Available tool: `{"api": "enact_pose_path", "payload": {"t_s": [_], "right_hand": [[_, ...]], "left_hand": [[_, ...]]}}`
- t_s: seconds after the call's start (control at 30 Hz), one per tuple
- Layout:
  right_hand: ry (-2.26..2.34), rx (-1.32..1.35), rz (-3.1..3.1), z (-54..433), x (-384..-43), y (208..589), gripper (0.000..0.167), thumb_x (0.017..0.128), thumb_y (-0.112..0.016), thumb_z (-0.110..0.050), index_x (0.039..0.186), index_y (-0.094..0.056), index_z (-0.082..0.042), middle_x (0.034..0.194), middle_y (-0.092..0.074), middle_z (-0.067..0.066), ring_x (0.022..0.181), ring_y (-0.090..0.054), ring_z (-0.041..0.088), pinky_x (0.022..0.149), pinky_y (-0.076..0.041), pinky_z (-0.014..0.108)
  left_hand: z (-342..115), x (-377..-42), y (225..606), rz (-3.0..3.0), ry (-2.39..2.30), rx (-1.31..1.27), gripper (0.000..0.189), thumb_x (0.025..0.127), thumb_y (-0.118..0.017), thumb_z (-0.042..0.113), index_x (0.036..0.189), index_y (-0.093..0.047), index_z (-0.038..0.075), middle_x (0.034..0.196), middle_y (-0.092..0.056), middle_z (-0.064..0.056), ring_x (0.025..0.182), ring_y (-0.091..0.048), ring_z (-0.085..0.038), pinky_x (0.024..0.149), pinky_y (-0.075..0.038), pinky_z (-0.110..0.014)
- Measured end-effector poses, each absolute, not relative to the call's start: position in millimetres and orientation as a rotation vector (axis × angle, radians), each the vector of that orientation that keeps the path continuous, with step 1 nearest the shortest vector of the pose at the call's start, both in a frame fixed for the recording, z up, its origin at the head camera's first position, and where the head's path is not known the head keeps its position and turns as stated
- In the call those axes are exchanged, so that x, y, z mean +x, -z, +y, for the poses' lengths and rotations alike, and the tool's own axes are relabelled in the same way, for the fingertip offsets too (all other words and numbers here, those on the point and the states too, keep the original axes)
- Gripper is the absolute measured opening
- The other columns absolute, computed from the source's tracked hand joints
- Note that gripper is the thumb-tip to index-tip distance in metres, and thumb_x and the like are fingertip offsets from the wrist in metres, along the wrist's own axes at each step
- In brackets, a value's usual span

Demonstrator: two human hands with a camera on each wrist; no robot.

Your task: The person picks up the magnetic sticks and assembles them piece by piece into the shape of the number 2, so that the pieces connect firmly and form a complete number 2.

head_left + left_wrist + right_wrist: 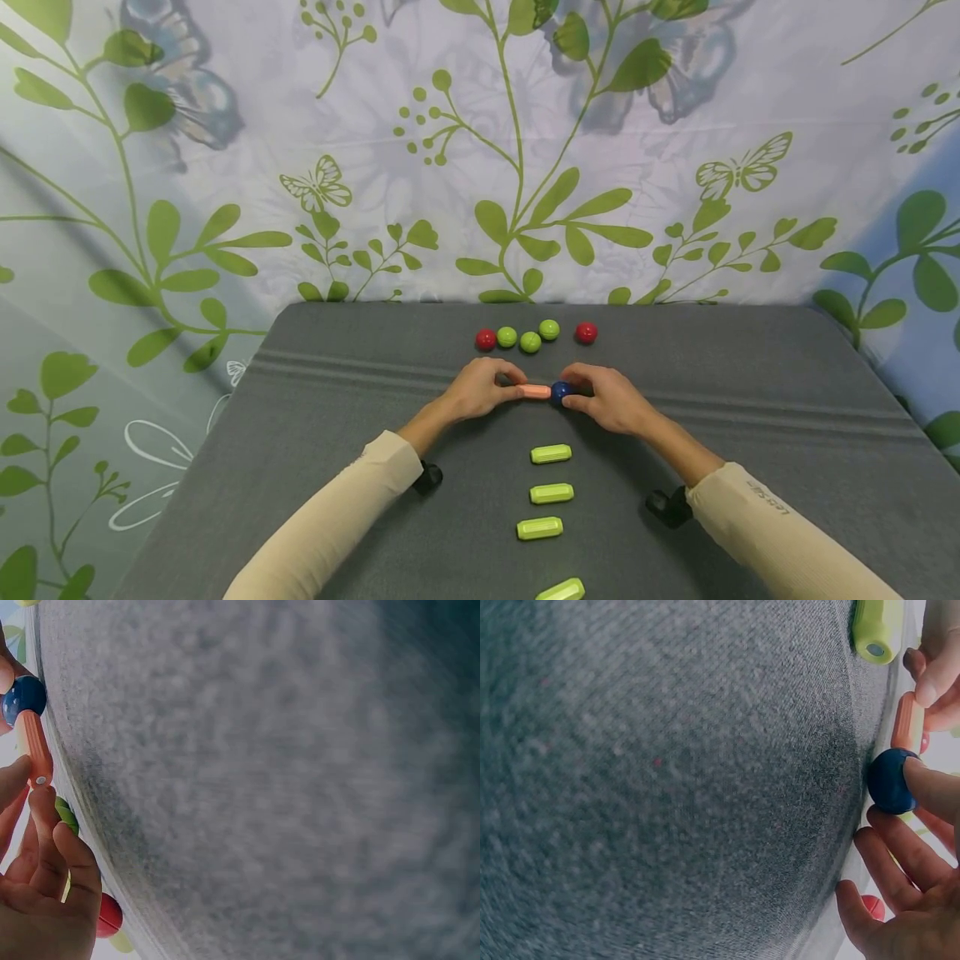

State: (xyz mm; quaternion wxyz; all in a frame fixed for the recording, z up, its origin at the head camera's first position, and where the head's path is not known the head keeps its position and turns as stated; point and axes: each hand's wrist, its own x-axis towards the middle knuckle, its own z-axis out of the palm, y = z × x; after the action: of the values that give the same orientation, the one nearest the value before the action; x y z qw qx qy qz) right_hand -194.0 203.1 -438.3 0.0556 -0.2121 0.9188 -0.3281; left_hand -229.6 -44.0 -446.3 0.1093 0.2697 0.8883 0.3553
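Between the two hands is an orange ribbed rod [536, 391] with a dark blue ball [560, 392] against its right end. My left hand [483, 388] pinches the rod's left end between thumb and fingers. On the other side, my right hand [609, 398] holds the blue ball with thumb and fingers. The left wrist view shows a small pale round spot on the near end of the rod [37, 750]. In the right wrist view the ball [891, 781] touches the rod, and the thumb lies on the ball.
Beyond the hands lie red balls [486, 339] [587, 332] and green balls [507, 337] [530, 342] [549, 330]. Several yellow-green rods [551, 453] lie in a column nearer me on the grey cloth-covered table [337, 467]. A leaf-patterned curtain [420, 192] hangs behind.
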Motion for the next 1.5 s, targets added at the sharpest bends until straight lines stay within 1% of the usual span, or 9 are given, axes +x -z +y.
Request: {"api": "enact_pose_path", "payload": {"t_s": [0.2, 0.4, 0.63, 0.77, 0.9, 1.1, 1.2, 1.37, 1.5], "right_hand": [[0.995, -0.661, 2.785, 202.3, -194.1, 437.1, 0.025, 0.092, -0.071, -0.013, 0.116, -0.065, -0.005, 0.107, -0.068, 0.009, 0.101, -0.063, 0.028, 0.088, -0.047, 0.051], [1.007, -0.663, 2.802, 201.4, -194.2, 438.1, 0.026, 0.092, -0.072, -0.013, 0.115, -0.066, -0.004, 0.106, -0.068, 0.009, 0.101, -0.063, 0.028, 0.087, -0.047, 0.051], [1.022, -0.66, 2.78, 202.4, -193.5, 438.4, 0.027, 0.092, -0.071, -0.014, 0.117, -0.065, -0.004, 0.108, -0.068, 0.009, 0.102, -0.063, 0.028, 0.088, -0.047, 0.051], [1.02, -0.665, 2.785, 203.5, -193.1, 437.5, 0.027, 0.093, -0.07, -0.013, 0.117, -0.065, -0.004, 0.109, -0.068, 0.009, 0.103, -0.063, 0.028, 0.088, -0.047, 0.051], [1.019, -0.665, 2.789, 204.0, -192.5, 437.1, 0.027, 0.092, -0.071, -0.013, 0.117, -0.065, -0.004, 0.109, -0.068, 0.01, 0.103, -0.063, 0.029, 0.089, -0.047, 0.051], [1.028, -0.655, 2.775, 203.7, -190.9, 439.1, 0.028, 0.094, -0.07, -0.015, 0.119, -0.065, -0.004, 0.111, -0.068, 0.01, 0.105, -0.062, 0.03, 0.09, -0.046, 0.051], [1.023, -0.645, 2.788, 205.1, -190.1, 440.7, 0.028, 0.093, -0.07, -0.015, 0.119, -0.065, -0.004, 0.112, -0.067, 0.01, 0.106, -0.062, 0.03, 0.09, -0.046, 0.051], [1.024, -0.664, 2.801, 205.6, -190.7, 442.9, 0.028, 0.093, -0.07, -0.014, 0.118, -0.065, -0.005, 0.11, -0.067, 0.009, 0.103, -0.062, 0.028, 0.089, -0.047, 0.05], [1.035, -0.676, 2.799, 205.0, -191.4, 444.7, 0.027, 0.093, -0.07, -0.014, 0.118, -0.065, -0.005, 0.11, -0.067, 0.008, 0.103, -0.062, 0.027, 0.089, -0.047, 0.05]], "left_hand": [[-47.0, -229.2, 446.5, 2.594, -1.067, 0.765, 0.019, 0.093, -0.071, 0.02, 0.11, -0.075, 0.011, 0.108, -0.071, 0.0, 0.096, -0.064, -0.014, 0.082, -0.05, -0.031], [-46.9, -228.9, 445.7, 2.593, -1.09, 0.759, 0.02, 0.094, -0.07, 0.022, 0.111, -0.074, 0.011, 0.106, -0.071, 0.0, 0.099, -0.063, -0.015, 0.085, -0.048, -0.033], [-55.1, -235.8, 443.5, 2.607, -1.152, 0.721, 0.021, 0.094, -0.07, 0.026, 0.11, -0.074, 0.012, 0.103, -0.07, 0.002, 0.08, -0.061, -0.012, 0.069, -0.05, -0.027], [-62.8, -246.9, 440.3, 2.655, -1.262, 0.693, 0.02, 0.094, -0.07, 0.024, 0.108, -0.074, 0.01, 0.098, -0.069, 0.0, 0.077, -0.061, -0.014, 0.065, -0.05, -0.029], [-70.7, -255.6, 441.8, 2.678, -1.371, 0.599, 0.024, 0.094, -0.07, 0.023, 0.11, -0.073, 0.005, 0.097, -0.069, -0.002, 0.076, -0.062, -0.019, 0.063, -0.049, -0.031], [-77.3, -262.7, 448.7, 2.737, -1.502, 0.412, 0.023, 0.092, -0.072, 0.019, 0.111, -0.071, 0.005, 0.097, -0.067, -0.004, 0.074, -0.06, -0.019, 0.063, -0.047, -0.032], [-76.0, -265.0, 450.4, 2.781, -1.463, 0.39, 0.031, 0.092, -0.073, 0.02, 0.119, -0.067, 0.006, 0.105, -0.066, -0.008, 0.08, -0.06, -0.022, 0.069, -0.047, -0.036], [-72.5, -267.3, 453.4, 2.811, -1.35, 0.375, 0.051, 0.091, -0.073, 0.022, 0.137, -0.057, 0.007, 0.126, -0.059, -0.014, 0.108, -0.057, -0.031, 0.089, -0.045, -0.047], [-70.1, -270.7, 456.6, 2.819, -1.324, 0.368, 0.053, 0.091, -0.073, 0.021, 0.139, -0.055, 0.008, 0.131, -0.056, -0.016, 0.12, -0.052, -0.033, 0.097, -0.041, -0.051]]}}
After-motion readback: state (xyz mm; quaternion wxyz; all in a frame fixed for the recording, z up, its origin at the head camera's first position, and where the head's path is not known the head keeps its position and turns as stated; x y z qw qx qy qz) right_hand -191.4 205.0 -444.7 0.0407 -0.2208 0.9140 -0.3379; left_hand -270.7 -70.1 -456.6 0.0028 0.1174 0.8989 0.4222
